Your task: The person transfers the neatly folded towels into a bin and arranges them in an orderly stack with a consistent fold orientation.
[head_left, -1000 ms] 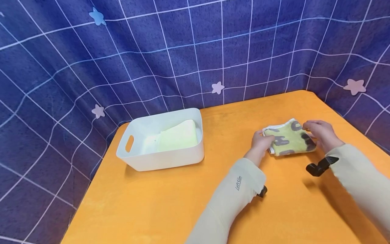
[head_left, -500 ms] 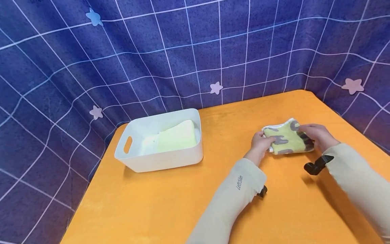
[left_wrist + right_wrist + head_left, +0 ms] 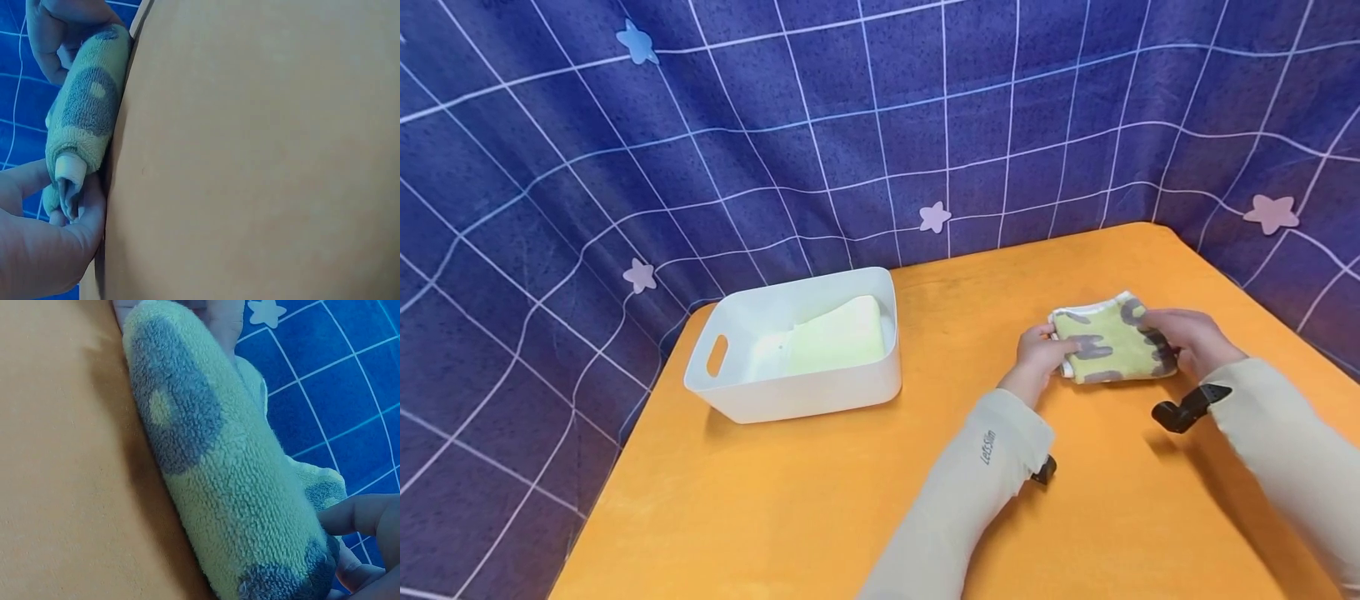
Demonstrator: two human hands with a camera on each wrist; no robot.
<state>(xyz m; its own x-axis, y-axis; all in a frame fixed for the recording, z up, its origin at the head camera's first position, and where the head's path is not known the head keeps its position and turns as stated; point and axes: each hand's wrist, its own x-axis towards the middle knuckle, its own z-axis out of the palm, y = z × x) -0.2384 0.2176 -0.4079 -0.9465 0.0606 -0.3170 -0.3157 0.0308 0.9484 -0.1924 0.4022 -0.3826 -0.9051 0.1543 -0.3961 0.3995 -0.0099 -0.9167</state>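
Observation:
A folded yellow-green towel (image 3: 1108,346) with grey patches and a white edging is low over the right part of the table. At its left end my left hand (image 3: 1036,357) pinches it, thumb on top and fingers beneath. My right hand (image 3: 1198,340) holds the opposite end. In the left wrist view, the thick rounded fold of the towel (image 3: 94,103) faces the camera, and a white rolled edge sticks out between the left fingers. The right wrist view shows the towel's (image 3: 206,456) plush fold stretching between both hands, with the right fingers (image 3: 369,515) at its lower end.
A white plastic bin (image 3: 797,402) with a handle slot stands on the orange table (image 3: 775,500) toward the back left. Inside it leans a pale yellow-green folded cloth (image 3: 842,337). Behind the table hangs a blue gridded curtain (image 3: 850,142) with stars.
My right hand has shifted slightly left and now grips the towel's right end, where its fingers were raised at the edge before. The left hand and the bin stay put.

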